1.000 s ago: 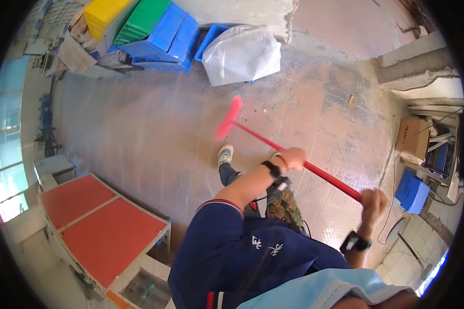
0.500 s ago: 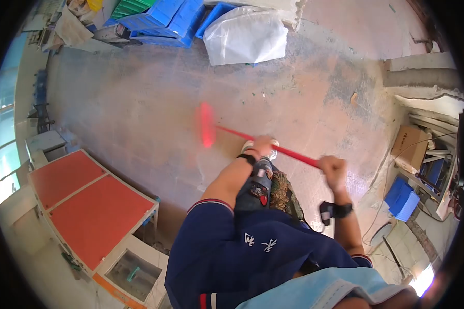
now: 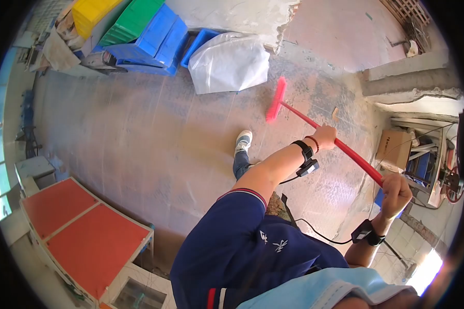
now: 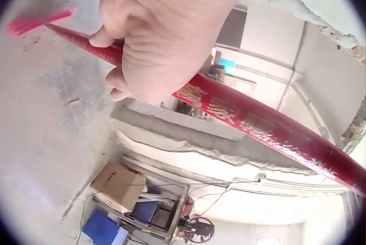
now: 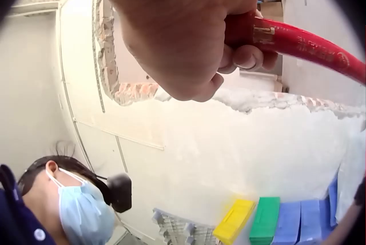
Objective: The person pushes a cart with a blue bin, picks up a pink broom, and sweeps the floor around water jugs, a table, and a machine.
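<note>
A broom with pink bristles point(image 3: 276, 100) and a long red handle point(image 3: 357, 160) slants across the head view. Partway down the handle, my left hand point(image 3: 325, 138) grips it with curled fingers. My right hand point(image 3: 396, 194) is wrapped around the handle's top end, nearest my body. White printed lettering on the handle point(image 4: 251, 116) shows beyond my left hand in the left wrist view. In the right wrist view, fingertips of my right hand point(image 5: 183, 39) curl under the red end. The bristles are at the dusty floor point(image 3: 154, 134), ahead of a shoe point(image 3: 244, 138).
White plastic sheeting point(image 3: 229, 64) lies close beyond the bristles, beside stacked blue crates point(image 3: 154, 41). A red-topped table point(image 3: 95, 237) stands at left. On the right are a cardboard box point(image 3: 393, 149) on a cluttered rack and a broken wall edge point(image 3: 412, 95). A small scrap point(image 3: 335, 113) lies on the floor.
The broom first swept left and nearer my feet, then swung right and away, so its bristles now lie near the plastic sheeting. Both hands moved with it and kept their grip.
</note>
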Motion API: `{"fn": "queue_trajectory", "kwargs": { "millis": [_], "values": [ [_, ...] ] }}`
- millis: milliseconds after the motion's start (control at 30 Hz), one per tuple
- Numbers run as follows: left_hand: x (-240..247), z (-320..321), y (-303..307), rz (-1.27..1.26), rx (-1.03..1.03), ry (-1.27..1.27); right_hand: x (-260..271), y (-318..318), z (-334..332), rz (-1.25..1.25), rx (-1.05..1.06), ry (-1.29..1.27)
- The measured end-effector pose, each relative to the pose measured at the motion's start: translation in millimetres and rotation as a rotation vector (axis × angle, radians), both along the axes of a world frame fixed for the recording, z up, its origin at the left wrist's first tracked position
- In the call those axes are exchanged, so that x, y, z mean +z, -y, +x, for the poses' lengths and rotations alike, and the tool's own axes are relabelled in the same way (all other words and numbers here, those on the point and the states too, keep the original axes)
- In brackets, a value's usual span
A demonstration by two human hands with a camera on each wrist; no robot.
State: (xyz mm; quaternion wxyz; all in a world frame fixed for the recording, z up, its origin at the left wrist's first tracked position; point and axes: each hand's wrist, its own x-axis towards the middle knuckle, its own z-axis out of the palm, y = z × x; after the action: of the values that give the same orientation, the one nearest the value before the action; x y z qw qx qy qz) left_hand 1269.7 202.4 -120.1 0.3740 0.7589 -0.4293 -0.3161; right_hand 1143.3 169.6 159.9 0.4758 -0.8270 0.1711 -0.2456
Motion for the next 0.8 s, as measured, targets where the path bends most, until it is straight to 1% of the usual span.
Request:
{"fn": "queue_trajectory", "kwargs": {
  "millis": [33, 100, 167, 233, 267, 300, 333, 367, 433, 467, 567, 633, 700, 733, 767, 800],
  "values": [
    [6.5, 7.4, -1.6, 0.020, 0.001, -0.056, 1.9, 5.5, 1.1, 0.083, -0.058, 0.008],
    [8.8, 26.7, -6.4, 0.031, -0.012, 0.058, -5.0, 9.9, 15.4, 0.073, -0.072, 0.037],
    [5.9, 59.0, -14.5, 0.048, -0.050, 0.021, -21.0, 8.8, 34.5, 0.099, -0.104, 0.078],
    [-2.4, 91.2, -22.9, 0.159, -0.090, 0.069, -38.5, 6.7, 51.6, 0.183, -0.102, 0.099],
    [-6.5, 104.1, -27.4, 0.155, -0.107, 0.065, -49.6, 7.2, 57.7, 0.280, -0.128, 0.141],
    [-10.8, 118.2, -34.3, 0.174, -0.110, 0.132, -57.2, 7.8, 65.3, 0.381, -0.152, 0.183],
    [-14.5, 130.6, -41.3, 0.196, -0.110, 0.200, -57.7, -0.1, 76.4, 0.352, -0.118, 0.182],
    [-17.6, 142.2, -43.8, 0.203, -0.123, 0.201, -63.1, 2.1, 84.4, 0.359, -0.131, 0.183],
    [-18.3, 152.1, -47.0, 0.245, -0.142, 0.181, -71.9, 3.5, 88.6, 0.409, -0.093, 0.231],
    [-13.8, 159.8, -52.6, 0.257, -0.152, 0.203, -77.3, 0.8, 94.4, 0.452, -0.138, 0.252],
    [-24.5, 170.7, -49.8, 0.213, -0.158, 0.256, -83.2, -0.3, 103.7, 0.452, -0.162, 0.264],
    [-25.8, 172.6, -39.8, 0.176, -0.143, 0.227, -76.3, 6.9, 107.7, 0.462, -0.164, 0.244],
    [-19.4, 172.6, -30.6, 0.172, -0.156, 0.181, -65.0, 11.9, 112.1, 0.351, -0.060, 0.227],
    [-18.4, 168.8, -22.4, 0.111, -0.150, 0.172, -52.2, 15.5, 113.9, 0.328, -0.102, 0.241],
    [-6.2, 164.6, -16.9, 0.076, -0.156, 0.175, -36.8, 21.1, 112.6, 0.269, -0.191, 0.244],
    [12.7, 160.9, -13.5, 0.041, -0.162, 0.178, -15.8, 29.6, 108.3, 0.252, -0.312, 0.126]
  ]
}}
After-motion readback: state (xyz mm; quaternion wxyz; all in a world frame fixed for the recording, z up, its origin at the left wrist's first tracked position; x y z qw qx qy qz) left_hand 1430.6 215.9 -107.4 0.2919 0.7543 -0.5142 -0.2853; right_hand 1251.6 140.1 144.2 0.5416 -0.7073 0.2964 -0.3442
